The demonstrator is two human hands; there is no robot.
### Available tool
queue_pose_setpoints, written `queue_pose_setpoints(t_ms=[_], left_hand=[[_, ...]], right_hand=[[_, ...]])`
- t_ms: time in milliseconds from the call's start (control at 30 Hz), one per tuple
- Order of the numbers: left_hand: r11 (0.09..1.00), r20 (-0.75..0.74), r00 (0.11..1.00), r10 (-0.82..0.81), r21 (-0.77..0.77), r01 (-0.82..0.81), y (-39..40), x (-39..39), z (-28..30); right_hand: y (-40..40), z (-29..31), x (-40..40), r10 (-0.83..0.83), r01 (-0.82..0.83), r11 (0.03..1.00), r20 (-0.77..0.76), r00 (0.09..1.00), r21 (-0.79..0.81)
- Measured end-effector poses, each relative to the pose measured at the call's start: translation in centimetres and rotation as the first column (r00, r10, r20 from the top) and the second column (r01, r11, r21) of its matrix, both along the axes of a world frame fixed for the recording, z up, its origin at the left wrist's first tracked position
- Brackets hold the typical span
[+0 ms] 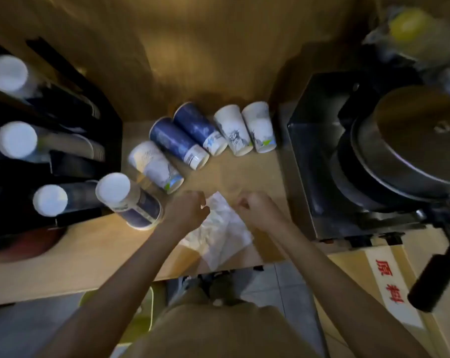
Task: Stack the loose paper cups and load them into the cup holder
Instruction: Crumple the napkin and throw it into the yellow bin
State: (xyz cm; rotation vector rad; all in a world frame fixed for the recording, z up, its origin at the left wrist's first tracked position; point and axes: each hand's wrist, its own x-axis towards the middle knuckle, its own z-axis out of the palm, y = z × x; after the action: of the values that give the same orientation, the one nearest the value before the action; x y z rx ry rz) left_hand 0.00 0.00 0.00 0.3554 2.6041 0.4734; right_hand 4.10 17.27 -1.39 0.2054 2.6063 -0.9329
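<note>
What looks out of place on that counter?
Five paper cups stand upside down in a loose arc: three white and two dark blue, not nested. A sixth inverted cup stands apart beside the black cup holder. Both hands clutch a crumpled clear plastic bag.

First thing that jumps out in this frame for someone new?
The fan of paper cups standing upside down mid-counter, two dark blue between white ones. Next, the left hand and right hand curled over a crumpled clear plastic wrapper at the near edge. Flanking them: the black cup holder on the left, a metal machine on the right.
</note>
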Motion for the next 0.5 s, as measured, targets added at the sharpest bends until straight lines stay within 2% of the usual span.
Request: queue_pose_setpoints(t_ms=[167, 333, 500], left_hand=[[0.997, 0.003, 0.997, 0.079, -0.020, -0.079, -1.4, 4.1, -5.2], [0.999, -0.106, 0.994, 0.031, 0.015, -0.029, -2.0, 5.7, -8.7], [0.989, -0.219, 0.967, 0.132, 0.095, -0.113, -2.4, 5.5, -9.3]], right_hand=[[-2.3, -4.8, 3.9, 0.009, -0.010, 1.000, 0.109, 0.994, 0.014], [-3.2, -6.7, 5.5, -0.007, 0.007, 1.000, 0.008, 1.000, 0.004], [-3.7, -8.0, 5.4, 0.020, -0.012, 0.990, -0.054, 0.998, 0.142]])
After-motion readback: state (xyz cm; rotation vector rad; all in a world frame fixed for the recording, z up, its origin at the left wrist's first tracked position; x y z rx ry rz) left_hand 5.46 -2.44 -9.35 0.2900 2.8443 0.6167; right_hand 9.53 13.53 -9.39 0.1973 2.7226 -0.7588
